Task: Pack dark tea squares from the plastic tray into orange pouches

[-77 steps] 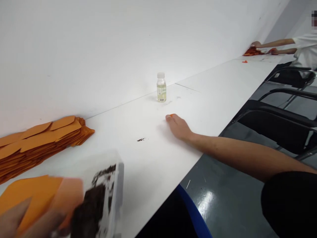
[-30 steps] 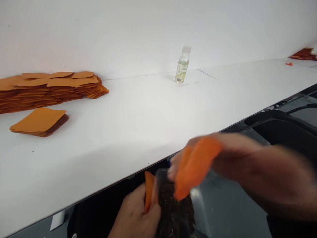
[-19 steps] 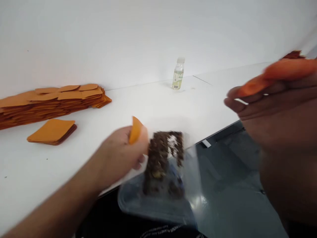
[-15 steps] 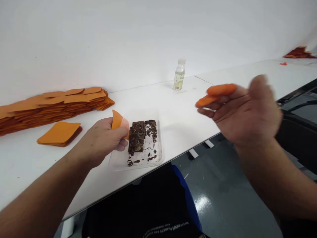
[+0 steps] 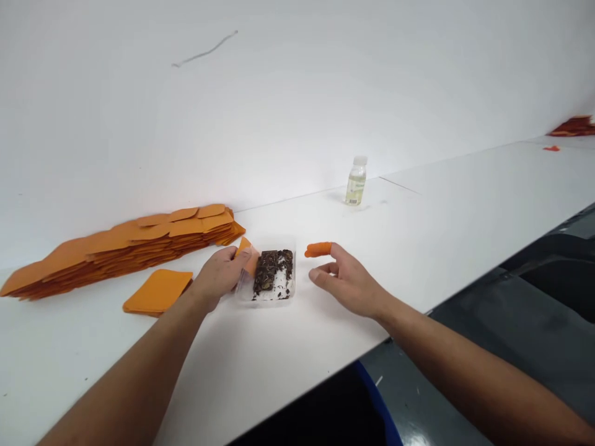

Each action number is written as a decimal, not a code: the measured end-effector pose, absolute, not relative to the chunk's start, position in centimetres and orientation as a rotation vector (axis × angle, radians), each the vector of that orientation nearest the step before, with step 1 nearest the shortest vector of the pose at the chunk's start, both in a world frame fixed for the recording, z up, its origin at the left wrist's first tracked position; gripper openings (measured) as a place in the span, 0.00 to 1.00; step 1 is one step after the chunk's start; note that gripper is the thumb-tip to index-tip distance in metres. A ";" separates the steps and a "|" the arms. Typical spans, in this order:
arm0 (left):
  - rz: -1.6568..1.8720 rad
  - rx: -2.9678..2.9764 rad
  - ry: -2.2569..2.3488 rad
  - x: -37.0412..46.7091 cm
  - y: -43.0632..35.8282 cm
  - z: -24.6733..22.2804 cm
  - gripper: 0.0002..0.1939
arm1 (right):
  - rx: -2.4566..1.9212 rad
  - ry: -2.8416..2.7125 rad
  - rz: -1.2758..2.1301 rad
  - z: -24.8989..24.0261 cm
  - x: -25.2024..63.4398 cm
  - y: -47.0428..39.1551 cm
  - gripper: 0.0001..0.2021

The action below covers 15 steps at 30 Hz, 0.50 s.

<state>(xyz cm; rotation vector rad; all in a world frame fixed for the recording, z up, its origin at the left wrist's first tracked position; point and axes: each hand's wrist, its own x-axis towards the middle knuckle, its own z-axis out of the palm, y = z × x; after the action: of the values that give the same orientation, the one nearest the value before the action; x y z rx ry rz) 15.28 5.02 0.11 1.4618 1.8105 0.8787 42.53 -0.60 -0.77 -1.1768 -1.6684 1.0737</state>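
Observation:
My left hand point(image 5: 223, 272) is closed, pinching a small orange paper piece point(image 5: 246, 250) between thumb and fingers at the left rim of a clear plastic tray point(image 5: 274, 303). In the tray lie dark brown, flaky pressed blocks point(image 5: 266, 271), with loose crumbs scattered beside them. To the tray's right, my right hand point(image 5: 351, 282) hovers with fingers apart and nothing in it. Orange finger cots point(image 5: 318, 249) cover its extended fingertips. A small stack of orange paper pieces point(image 5: 158, 291) sits just left of my left forearm, which partly hides it.
A long, overlapping pile of orange pieces point(image 5: 153, 238) runs along the wall. Behind the tray stands a capped bottle point(image 5: 356, 183) of pale yellow liquid. More orange-red pieces point(image 5: 574, 127) lie at the far right. The white table's point(image 5: 297, 378) front edge slants up to the right.
My right hand has come down and left, from raised beyond the table edge to beside the tray. My left hand still grips the orange piece at the tray. The view has shifted.

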 end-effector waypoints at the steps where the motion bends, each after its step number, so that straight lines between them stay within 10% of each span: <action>1: 0.914 1.468 1.843 14.8 5.1 0.5 0.17 | -1.181 -1.675 1.086 -0.8 42.2 -0.7 0.18; 15: 0.887 1.219 1.030 14.0 -1.6 4.8 0.22 | -0.889 -1.644 1.648 4.5 37.9 2.4 0.16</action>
<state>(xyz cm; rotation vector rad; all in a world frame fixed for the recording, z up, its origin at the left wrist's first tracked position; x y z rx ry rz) 14.01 -1.60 4.84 1.2188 1.0301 0.8865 37.88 2.44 4.47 -0.8892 -1.6436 1.6481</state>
